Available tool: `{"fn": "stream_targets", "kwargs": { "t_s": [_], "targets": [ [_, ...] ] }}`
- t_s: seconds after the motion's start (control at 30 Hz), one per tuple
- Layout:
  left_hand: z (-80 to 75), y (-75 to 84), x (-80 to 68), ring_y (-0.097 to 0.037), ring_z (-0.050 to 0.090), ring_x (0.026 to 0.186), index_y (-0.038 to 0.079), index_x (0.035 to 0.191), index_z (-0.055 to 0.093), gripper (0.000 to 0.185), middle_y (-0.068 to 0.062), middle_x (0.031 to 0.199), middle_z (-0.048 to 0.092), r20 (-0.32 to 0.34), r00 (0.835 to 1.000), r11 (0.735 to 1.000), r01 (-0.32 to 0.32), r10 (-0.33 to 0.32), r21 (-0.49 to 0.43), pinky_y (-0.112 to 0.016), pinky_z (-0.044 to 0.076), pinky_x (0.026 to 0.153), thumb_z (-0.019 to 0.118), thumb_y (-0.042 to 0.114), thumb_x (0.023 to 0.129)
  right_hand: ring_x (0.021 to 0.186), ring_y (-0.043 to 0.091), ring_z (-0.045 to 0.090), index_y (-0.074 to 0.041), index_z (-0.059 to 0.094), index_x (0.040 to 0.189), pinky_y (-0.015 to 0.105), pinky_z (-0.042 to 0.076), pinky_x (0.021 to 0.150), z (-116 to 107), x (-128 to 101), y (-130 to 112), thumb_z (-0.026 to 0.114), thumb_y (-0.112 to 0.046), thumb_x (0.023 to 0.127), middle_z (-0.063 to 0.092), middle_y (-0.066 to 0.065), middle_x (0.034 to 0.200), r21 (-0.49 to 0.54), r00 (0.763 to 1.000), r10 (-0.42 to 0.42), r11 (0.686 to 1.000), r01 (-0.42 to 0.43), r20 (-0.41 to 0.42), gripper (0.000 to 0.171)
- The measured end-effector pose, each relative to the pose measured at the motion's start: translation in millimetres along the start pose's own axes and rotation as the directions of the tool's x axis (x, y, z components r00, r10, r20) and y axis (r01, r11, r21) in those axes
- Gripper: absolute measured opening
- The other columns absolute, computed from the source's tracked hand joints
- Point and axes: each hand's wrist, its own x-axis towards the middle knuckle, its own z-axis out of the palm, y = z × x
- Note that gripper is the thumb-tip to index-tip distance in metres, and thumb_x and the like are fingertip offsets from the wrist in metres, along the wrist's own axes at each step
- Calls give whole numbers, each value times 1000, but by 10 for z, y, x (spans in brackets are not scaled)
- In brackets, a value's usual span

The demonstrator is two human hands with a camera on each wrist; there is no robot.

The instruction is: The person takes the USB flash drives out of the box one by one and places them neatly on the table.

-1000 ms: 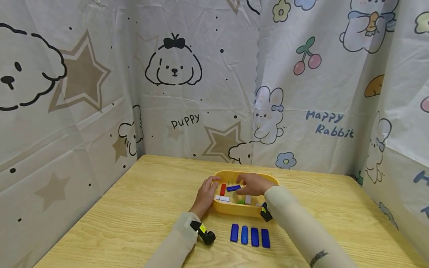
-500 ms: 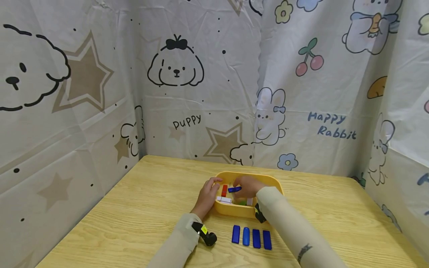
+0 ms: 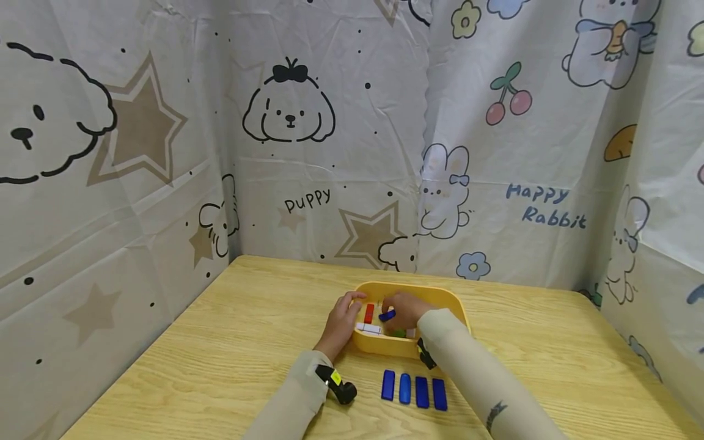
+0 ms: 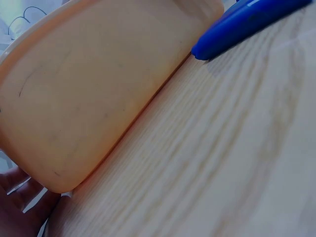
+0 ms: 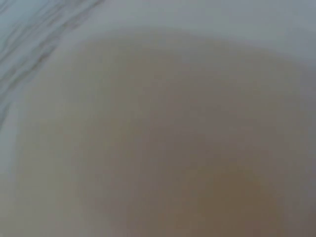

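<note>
Printed cartoon curtain (image 3: 308, 122) across the whole upper frame: puppies, stars, rabbits, cherries. Below it, pale wooden tabletop (image 3: 220, 342) filling the lower half.

Centre of the frame, slightly low: yellow plastic tray (image 3: 458, 305), rounded corners, shallow wall; outer wall and a blue tip beside it large in the left wrist view (image 4: 98, 89). Right wrist view blurred to a tan smear, nothing to read.

Lower frame, two cream sleeves reaching up toward the tray, a small black wrist camera (image 3: 338, 386) on the left one.

Left hand (image 3: 341, 321) at the tray's left rim, fingers curled over the edge, steadying it. Right hand (image 3: 404, 310) inside the tray, fingertips pinched on a small blue block (image 3: 387, 316), lifted and tilted above the tray floor.

Just below the tray on the tabletop, row of four blue blocks (image 3: 414, 391), side by side, upright in the frame, close but seemingly not touching.

Inside the tray, left part: red block (image 3: 369, 313), white block (image 3: 368, 328); something green (image 3: 398, 333) half hidden under the right hand.

Blue block probably light, rigid, smooth plastic, likely a little slippery; not fragile. Best taken across the two long sides near the middle, thumb against forefinger, gently.
</note>
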Motion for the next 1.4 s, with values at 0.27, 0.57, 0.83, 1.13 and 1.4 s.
{"fn": "stream_targets", "kwargs": {
  "t_s": [0.27,0.57,0.83,1.13,1.4],
  "targets": [
    [7,-18,-2,-30,49,121,14,117,60,25,-12,124,55,-9,1000,1000,2,-2,-2,-51,36,102,45,21,98,81,18,53,-13,67,100,35,49,79,10,-21,2,78,-18,80,64,3,97,21,1000,4,1000,-4,-4,23],
    [9,-33,3,-30,51,118,13,115,62,25,-12,121,57,-22,999,999,-30,30,13,-51,37,100,46,20,98,75,16,51,-12,66,91,32,46,71,4,-30,10,79,-15,79,61,0,86,4,1000,-5,1000,5,-15,17],
    [5,-12,-2,-29,51,119,13,116,61,26,-11,122,56,-16,1000,1000,-9,10,21,-50,37,101,45,21,97,78,16,53,-9,67,99,33,48,74,-2,-17,2,80,-19,78,63,3,94,-4,999,47,999,-47,-3,27],
    [23,-15,18,-29,50,119,14,117,60,26,-12,124,56,-13,1000,1000,-3,4,14,-50,37,101,44,22,98,81,16,54,-10,69,102,33,49,76,-30,-16,43,80,-22,78,64,4,101,-4,999,41,999,-41,-11,30],
    [13,-18,10,-29,50,120,14,117,61,26,-11,125,56,-19,1000,1000,-1,2,12,-50,36,102,45,22,97,81,16,56,-12,70,106,35,50,82,-141,-99,-6,77,-25,81,65,1,101,42,1000,20,999,-20,-10,29]
  ]
}}
